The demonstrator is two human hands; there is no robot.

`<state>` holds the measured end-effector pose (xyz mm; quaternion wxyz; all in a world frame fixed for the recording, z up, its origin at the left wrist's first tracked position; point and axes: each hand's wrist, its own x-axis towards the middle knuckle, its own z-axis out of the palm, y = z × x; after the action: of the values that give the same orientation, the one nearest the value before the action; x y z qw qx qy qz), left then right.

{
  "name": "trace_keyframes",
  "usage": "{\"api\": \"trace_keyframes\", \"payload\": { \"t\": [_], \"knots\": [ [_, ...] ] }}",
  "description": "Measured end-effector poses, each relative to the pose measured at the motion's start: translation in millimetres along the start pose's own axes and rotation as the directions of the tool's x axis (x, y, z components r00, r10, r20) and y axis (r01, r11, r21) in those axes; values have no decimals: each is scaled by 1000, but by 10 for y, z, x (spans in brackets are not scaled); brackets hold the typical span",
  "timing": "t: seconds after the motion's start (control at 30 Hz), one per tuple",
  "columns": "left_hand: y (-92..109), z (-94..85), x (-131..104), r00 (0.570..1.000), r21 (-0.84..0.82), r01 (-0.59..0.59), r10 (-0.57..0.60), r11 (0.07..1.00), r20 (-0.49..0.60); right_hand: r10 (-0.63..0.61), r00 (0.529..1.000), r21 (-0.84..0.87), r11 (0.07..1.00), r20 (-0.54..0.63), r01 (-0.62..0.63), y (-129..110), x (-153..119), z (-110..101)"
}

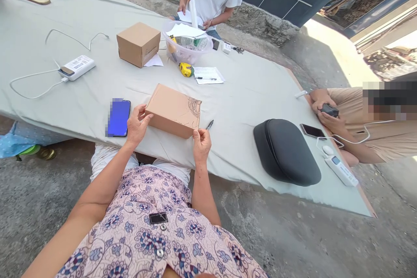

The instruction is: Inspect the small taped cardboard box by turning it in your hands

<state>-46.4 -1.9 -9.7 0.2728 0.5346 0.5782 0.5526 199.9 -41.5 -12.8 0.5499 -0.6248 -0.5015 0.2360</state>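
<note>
A closed brown cardboard box (172,110) lies on the cloth-covered table in front of me, with dark scribbled lines at its right end. My left hand (138,125) grips its left end, thumb against the near side and fingers round the edge. At the near right corner, my right hand (202,144) pinches the box between thumb and curled fingers. A pen (210,124) rests just right of the box. Left of my left hand lies a phone (119,118) with a blue screen.
Beyond the box are a tape measure (186,69), a notepad (213,79), a plastic basket (187,54) and another cardboard box (138,44). A black case (286,152) stands at right. One person sits across, another at the right edge. Power banks with cables lie about.
</note>
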Motion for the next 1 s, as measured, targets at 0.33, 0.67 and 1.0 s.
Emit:
{"api": "trace_keyframes", "payload": {
  "t": [0.33, 0.67, 1.0],
  "knots": [
    [10, -273, 114, 980, 254, 96, -135, 963, 143, 137, 984, -60, 990, 113, -131, 231, -41, -63],
    [-184, -248, 133, 969, 605, -127, -32, 786, 244, 90, 976, -355, 935, 196, -15, 302, 2, 1],
    [-2, -128, 15, 950, 783, -142, -138, 605, 279, 114, 978, -487, 873, 172, -16, 212, -43, 71]
  ]
}}
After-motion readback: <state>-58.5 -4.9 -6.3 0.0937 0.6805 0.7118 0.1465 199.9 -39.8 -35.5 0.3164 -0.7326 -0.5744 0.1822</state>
